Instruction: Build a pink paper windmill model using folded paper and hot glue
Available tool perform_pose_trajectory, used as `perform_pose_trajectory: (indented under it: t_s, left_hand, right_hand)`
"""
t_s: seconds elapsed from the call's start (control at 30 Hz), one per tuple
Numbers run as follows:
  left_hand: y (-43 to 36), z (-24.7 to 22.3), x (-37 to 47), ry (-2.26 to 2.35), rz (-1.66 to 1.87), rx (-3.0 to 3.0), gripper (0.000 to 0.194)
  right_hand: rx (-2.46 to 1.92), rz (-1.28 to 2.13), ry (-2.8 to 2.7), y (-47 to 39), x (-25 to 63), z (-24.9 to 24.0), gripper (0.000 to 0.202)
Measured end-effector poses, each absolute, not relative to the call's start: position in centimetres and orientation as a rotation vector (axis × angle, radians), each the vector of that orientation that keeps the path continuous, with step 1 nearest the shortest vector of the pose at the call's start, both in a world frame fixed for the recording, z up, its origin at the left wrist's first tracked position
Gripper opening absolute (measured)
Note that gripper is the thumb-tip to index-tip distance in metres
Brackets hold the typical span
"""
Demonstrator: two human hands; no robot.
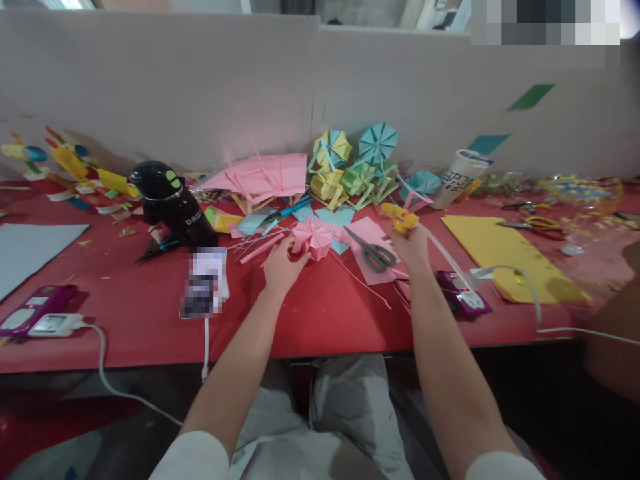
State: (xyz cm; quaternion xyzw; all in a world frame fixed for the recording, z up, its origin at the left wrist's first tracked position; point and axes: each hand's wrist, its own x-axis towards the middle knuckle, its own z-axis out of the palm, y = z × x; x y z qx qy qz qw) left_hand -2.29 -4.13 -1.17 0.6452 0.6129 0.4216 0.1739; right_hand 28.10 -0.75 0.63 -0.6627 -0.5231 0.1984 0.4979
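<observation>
We steadied pink folded paper [314, 239], mid-frame.
Left grip [284, 268] pinched its edge, right grip [414, 248] closed round yellow item [400, 217]; folds likely needed light pressure.

Red-covered table [320, 327]; pale grey partition [200, 87] behind

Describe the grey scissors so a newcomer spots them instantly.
On the red table, find the pink sheet between the left hand and right hand. The grey scissors lie on it, blades pointing away and left. The other scissors, near the yellow sheets at right, have yellow on the handles; these are all grey.
</observation>
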Motion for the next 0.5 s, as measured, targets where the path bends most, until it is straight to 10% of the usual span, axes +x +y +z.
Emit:
perform_pose_trajectory:
  t_s: [0.5]
  left_hand:
    - [-3.9, -1.3, -2.0, 1.682, 1.280, 1.892, 0.040]
  right_hand:
    - [-1.301, 0.786, -1.844, -5.5, 20.9, 1.4, 0.040]
